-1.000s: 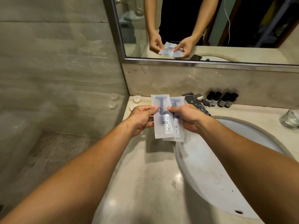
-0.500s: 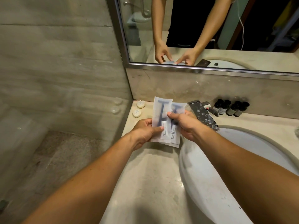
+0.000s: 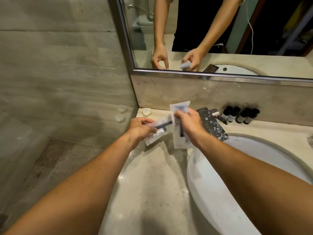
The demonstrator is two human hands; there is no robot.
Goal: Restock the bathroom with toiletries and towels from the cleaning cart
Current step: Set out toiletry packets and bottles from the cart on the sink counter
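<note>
Both hands work above the back-left part of the counter, each with one sealed razor packet. Left hand (image 3: 140, 128) has its fingers curled round the left packet (image 3: 159, 128), which lies tilted almost flat, its dark handle pointing toward three o'clock. Right hand (image 3: 188, 123) pinches the right packet (image 3: 180, 128) near the top, so it hangs close to upright with its lower end free. The two packets are just beside each other, and blur hides whether they touch.

To do this step well, I judge each packet should go down flat on the bare counter (image 3: 152, 175) at about eleven o'clock of the basin (image 3: 237, 175), side by side, printed face up, well back from the basin rim so neither slips in.

Beyond the packets, a small heart-shaped soap (image 3: 146, 111) sits in the counter's back-left corner at ten o'clock. At two o'clock stand the tap (image 3: 211, 122) and four dark little bottles (image 3: 240, 114) against the backsplash. A framed mirror (image 3: 128, 53) hangs above, reflecting the arms, and veined stone wall (image 3: 59, 73) fills the nine o'clock side.
</note>
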